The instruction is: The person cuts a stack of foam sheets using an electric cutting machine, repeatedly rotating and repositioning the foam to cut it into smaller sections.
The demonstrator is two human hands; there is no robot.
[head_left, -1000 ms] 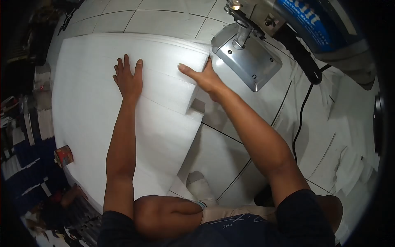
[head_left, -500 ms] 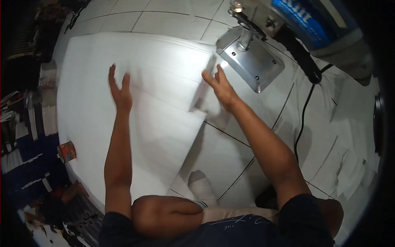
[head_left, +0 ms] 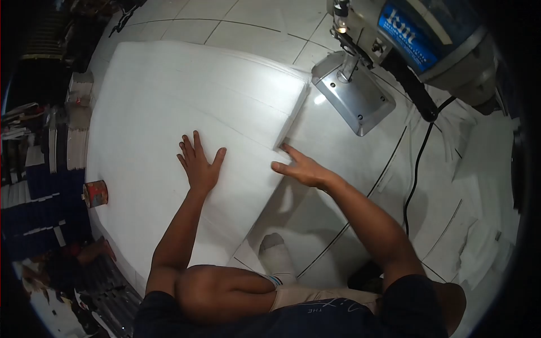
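A broad stack of white sheets [head_left: 152,96] lies on the tiled floor, with a notch in its right edge. My left hand [head_left: 202,166] rests flat on top of it, fingers spread. At the near end of the notch, my right hand [head_left: 301,168] is against the right edge. Its thumb reaches over the top sheet and the index finger points to the notch's corner; the other fingers are partly hidden. Just beyond the stack's right edge stands a cutting machine with a metal base plate [head_left: 360,98] and a blue "km" label [head_left: 407,36].
A black cable [head_left: 415,180] runs down from the machine across the floor. A small red tin [head_left: 96,194] sits at the stack's left edge. White scraps [head_left: 479,242] lie at the right. Piled goods [head_left: 51,180] and another person's arm [head_left: 96,250] are at the left.
My left hand has come nearer and right, from a blurred raised pose to flat on the stack. My right hand has moved nearer along the right edge. The camera view has shifted slightly.
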